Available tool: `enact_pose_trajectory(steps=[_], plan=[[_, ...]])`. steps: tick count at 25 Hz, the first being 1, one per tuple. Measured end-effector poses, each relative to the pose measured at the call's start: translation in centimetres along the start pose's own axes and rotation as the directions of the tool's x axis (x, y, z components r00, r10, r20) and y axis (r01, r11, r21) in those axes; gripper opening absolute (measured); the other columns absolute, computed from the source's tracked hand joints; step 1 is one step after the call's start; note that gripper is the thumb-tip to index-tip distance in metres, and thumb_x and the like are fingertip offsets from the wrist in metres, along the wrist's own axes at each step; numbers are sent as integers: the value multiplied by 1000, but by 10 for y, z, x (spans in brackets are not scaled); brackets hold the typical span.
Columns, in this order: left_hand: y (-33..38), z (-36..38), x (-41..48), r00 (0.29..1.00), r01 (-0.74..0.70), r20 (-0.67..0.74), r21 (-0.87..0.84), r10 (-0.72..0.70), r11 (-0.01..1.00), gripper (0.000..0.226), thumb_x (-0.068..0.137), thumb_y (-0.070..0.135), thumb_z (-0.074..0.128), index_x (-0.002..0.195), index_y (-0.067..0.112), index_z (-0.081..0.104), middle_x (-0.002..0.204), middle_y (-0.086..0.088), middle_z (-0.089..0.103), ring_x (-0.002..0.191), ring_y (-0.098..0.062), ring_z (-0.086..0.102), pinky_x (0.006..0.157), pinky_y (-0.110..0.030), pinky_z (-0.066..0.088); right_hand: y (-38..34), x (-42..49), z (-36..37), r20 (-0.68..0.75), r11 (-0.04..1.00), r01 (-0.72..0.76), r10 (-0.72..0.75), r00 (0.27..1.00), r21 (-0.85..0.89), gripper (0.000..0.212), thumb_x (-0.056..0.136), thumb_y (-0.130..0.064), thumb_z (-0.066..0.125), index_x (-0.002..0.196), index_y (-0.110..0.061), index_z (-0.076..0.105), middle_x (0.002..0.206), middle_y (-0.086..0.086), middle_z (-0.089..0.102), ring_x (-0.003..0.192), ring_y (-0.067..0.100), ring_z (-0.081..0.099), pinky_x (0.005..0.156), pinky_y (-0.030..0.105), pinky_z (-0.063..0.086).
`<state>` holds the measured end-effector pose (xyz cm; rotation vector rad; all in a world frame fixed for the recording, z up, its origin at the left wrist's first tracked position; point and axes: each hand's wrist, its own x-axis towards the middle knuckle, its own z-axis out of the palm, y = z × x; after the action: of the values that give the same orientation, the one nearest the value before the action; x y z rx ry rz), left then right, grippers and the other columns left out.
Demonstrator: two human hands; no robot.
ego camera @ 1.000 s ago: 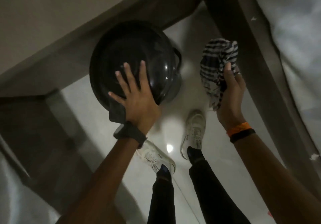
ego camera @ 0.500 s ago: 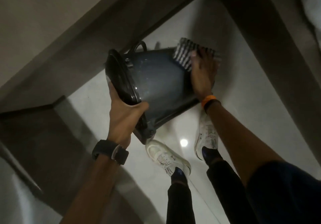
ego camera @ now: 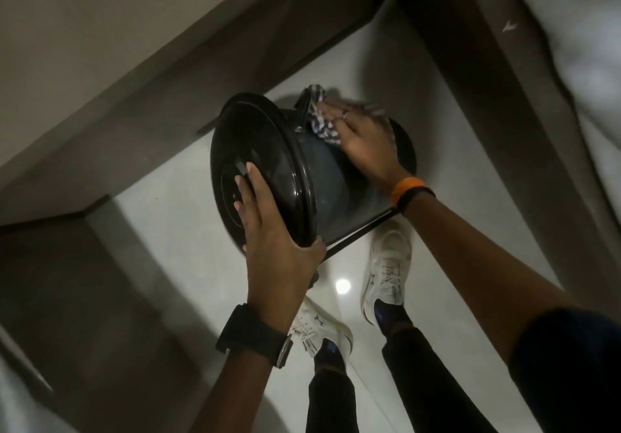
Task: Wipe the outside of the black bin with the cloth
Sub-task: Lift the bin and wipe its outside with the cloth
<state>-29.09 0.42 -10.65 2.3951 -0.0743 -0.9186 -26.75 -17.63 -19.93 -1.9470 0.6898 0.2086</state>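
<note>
The black bin (ego camera: 268,150) is held tipped on its side above the floor, its glossy round lid facing left. My left hand (ego camera: 268,231) grips the lid's lower rim, fingers spread across the lid face. My right hand (ego camera: 363,136) lies flat on the bin's upper side wall and presses the blue-and-white checked cloth (ego camera: 319,120) against it, close to the hinge behind the lid. Most of the cloth is hidden under my palm. A thin metal pedal bar (ego camera: 363,231) runs along the bin's underside.
The floor is pale glossy tile (ego camera: 174,217) with a lamp reflection. My two white shoes (ego camera: 386,271) stand just below the bin. Brown walls and skirting (ego camera: 168,72) close the corner at the left and top; a dark frame (ego camera: 497,72) runs down the right.
The bin has turned, so its lid now faces me more. My right hand slid the cloth along the side wall toward the lid. My left hand shifted onto the lid face.
</note>
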Motion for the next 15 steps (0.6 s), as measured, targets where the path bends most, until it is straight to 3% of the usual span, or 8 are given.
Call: enact_pose_trajectory(steps=[4, 7, 8, 10, 12, 13, 14, 15], plan=[[-2, -10, 5, 1000, 1, 4, 19, -1, 1000, 132, 70, 34, 89, 160, 26, -8, 172, -5, 4, 155, -35, 21, 120, -59, 34, 16, -69, 23, 43, 941, 285, -282, 958, -184, 52, 106, -55, 25, 156, -43, 26, 172, -6, 23, 164, 27, 12, 132, 59, 0], [-11, -10, 4, 1000, -5, 17, 22, 5, 1000, 128, 72, 33, 88, 160, 26, -5, 168, -6, 24, 149, -31, 37, 118, -53, 40, 61, -102, 33, 124, 830, 428, -413, 902, -356, 56, 106, -58, 24, 159, -46, 14, 175, -6, 8, 165, 30, 0, 132, 61, -5], [-13, -10, 4, 1000, 2, 8, 29, -2, 1000, 126, 74, 30, 87, 160, 27, -4, 167, -6, 28, 147, -30, 40, 117, -50, 42, 76, -97, 27, 103, 855, 393, -381, 919, -340, 57, 105, -57, 28, 159, -44, 15, 175, -1, 10, 164, 32, 0, 131, 64, -2], [-16, -11, 7, 1000, 12, -13, 52, -12, 999, 122, 76, 24, 85, 160, 28, -2, 164, -6, 33, 141, -31, 49, 114, -44, 45, 101, -80, 10, -54, 965, 139, -155, 986, -222, 56, 104, -45, 35, 157, -44, 15, 175, 5, 11, 164, 30, 0, 130, 67, 5], [-10, -13, 10, 1000, -1, -21, 77, 2, 997, 118, 78, 23, 83, 160, 28, -1, 162, -8, 37, 136, -34, 54, 111, -46, 49, 110, -66, -5, -189, 985, -167, 154, 970, -53, 58, 102, -38, 33, 156, -44, 13, 176, 3, 9, 164, 26, -2, 131, 64, 6], [-6, -13, 13, 1000, -10, -17, 86, 12, 996, 117, 78, 23, 83, 160, 27, -1, 162, -9, 38, 135, -36, 53, 111, -48, 49, 103, -65, -2, -187, 977, -215, 212, 959, 7, 60, 101, -43, 32, 159, -41, 14, 176, 2, 7, 164, 27, -3, 131, 63, 5], [-1, -12, 15, 1000, -16, -11, 94, 17, 995, 117, 77, 23, 82, 160, 26, -2, 162, -11, 37, 137, -37, 51, 111, -50, 48, 91, -70, 7, -181, 987, -161, 156, 971, -12, 62, 101, -49, 31, 161, -39, 14, 177, 1, 5, 164, 30, -5, 131, 65, 3], [4, -10, 18, 1000, -21, -9, 105, 22, 994, 118, 77, 24, 81, 160, 25, -2, 163, -11, 34, 140, -39, 48, 112, -53, 46, 78, -79, 24, -152, 994, -4, -13, 988, -112, 63, 102, -55, 29, 161, -40, 13, 177, 1, 2, 164, 33, -5, 130, 68, 1]])
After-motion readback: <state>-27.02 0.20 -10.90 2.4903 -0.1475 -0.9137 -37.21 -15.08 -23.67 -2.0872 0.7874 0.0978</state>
